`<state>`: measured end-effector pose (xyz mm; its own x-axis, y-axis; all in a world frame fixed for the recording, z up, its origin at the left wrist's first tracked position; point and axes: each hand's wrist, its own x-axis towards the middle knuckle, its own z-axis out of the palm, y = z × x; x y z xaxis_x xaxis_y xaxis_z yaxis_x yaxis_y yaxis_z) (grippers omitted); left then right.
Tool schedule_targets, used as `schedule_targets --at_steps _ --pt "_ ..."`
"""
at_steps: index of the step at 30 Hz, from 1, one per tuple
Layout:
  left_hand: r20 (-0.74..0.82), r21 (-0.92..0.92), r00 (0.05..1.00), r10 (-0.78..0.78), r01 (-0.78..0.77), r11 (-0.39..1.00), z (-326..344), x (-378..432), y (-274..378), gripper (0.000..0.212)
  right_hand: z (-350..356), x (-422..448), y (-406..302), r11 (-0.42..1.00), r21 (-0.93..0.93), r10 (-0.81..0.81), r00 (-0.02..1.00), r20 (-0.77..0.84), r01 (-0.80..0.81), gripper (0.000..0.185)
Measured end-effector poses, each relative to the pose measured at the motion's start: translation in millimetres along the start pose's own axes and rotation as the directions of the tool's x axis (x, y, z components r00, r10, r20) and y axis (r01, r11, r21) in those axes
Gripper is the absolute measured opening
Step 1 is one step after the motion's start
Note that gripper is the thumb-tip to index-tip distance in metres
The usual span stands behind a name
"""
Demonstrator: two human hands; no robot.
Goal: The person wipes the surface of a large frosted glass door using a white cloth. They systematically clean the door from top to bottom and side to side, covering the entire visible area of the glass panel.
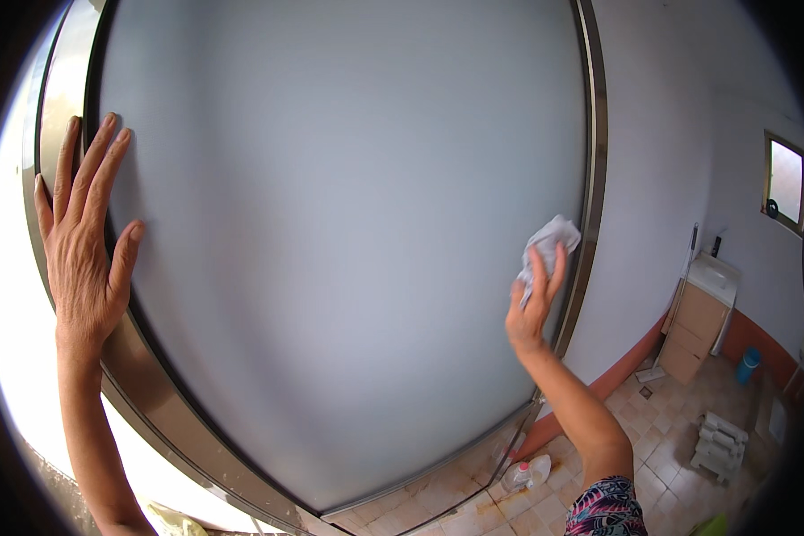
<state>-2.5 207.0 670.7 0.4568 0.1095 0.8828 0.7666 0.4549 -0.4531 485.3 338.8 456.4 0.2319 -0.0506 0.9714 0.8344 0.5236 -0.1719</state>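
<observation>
A frosted glass panel [348, 241] in a shiny metal frame [154, 378] fills the middle of the view. Spread over the left frame edge is my left hand [90, 234], its fingers apart and its thumb by the glass; it holds nothing. My right hand [536, 301] presses a crumpled whitish cloth [553, 234] against the glass, close to the right frame post [596, 147]. Part of the cloth is hidden behind my fingers.
On the tiled floor [650, 455] stand a clear plastic bottle with a red cap [522, 472], a grey plastic stool [719, 445] and a blue bucket [748, 365]. Farther back are a washbasin cabinet [695, 328], a long-handled floor tool [651, 373] and a small window [786, 174].
</observation>
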Motion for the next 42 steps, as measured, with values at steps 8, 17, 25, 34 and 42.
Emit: schedule_targets --at_steps 8,17,25,34,42 --pt "0.053 0.043 0.999 -0.008 0.006 0.999 5.6 -11.7 20.0 0.078 21.8 72.1 -56.3 0.701 0.218 -0.713 0.677 0.183 0.679 0.038" --pt "0.034 -0.071 0.999 -0.006 0.008 0.997 13.1 -9.1 -2.4 0.076 75.4 384.5 -16.1 0.899 -0.147 -0.433 0.887 -0.158 0.413 0.049" --pt "-0.008 -0.046 1.000 0.023 -0.023 0.999 17.4 -15.4 -13.8 0.073 16.9 260.7 70.7 0.992 -0.010 -0.123 0.992 -0.040 0.123 0.041" --pt "-0.067 -0.051 0.997 0.050 -0.054 0.997 22.9 -14.1 -8.0 0.069 -36.8 46.2 86.9 0.984 -0.097 -0.140 0.987 0.082 0.148 0.048" --pt "-0.151 -0.138 0.987 0.047 -0.069 0.988 20.2 1.0 -5.3 0.068 5.7 121.2 1.5 0.990 0.083 -0.115 0.993 0.004 0.114 0.046"
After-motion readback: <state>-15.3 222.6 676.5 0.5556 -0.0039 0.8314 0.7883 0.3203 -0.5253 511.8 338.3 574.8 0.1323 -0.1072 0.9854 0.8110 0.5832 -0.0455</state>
